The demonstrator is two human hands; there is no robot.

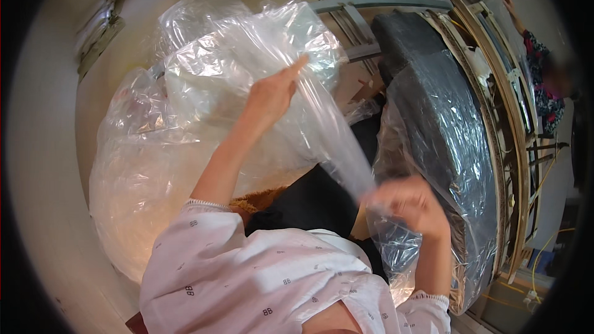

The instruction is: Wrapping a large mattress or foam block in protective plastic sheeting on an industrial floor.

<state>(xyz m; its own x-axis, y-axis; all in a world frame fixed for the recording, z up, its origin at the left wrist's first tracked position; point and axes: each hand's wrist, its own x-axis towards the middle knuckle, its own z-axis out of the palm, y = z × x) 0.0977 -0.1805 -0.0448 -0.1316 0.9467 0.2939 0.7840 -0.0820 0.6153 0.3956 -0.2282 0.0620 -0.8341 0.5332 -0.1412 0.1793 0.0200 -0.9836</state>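
One stretch of clear plastic film (334, 130) runs straight across the dark lap (315, 201), the left hand (272, 96) pinching it, the right hand (409, 203) blurred but apparently closed on it. The bulk lies crumpled leftward — by my eye, not yet gathered.

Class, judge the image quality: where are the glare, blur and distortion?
Head view: bright glare streaks the film and the dark wrapped slab; head view: the right hand is motion-blurred, the left hand sharper; head view: the wooden rail looks bowed near the dark rim.
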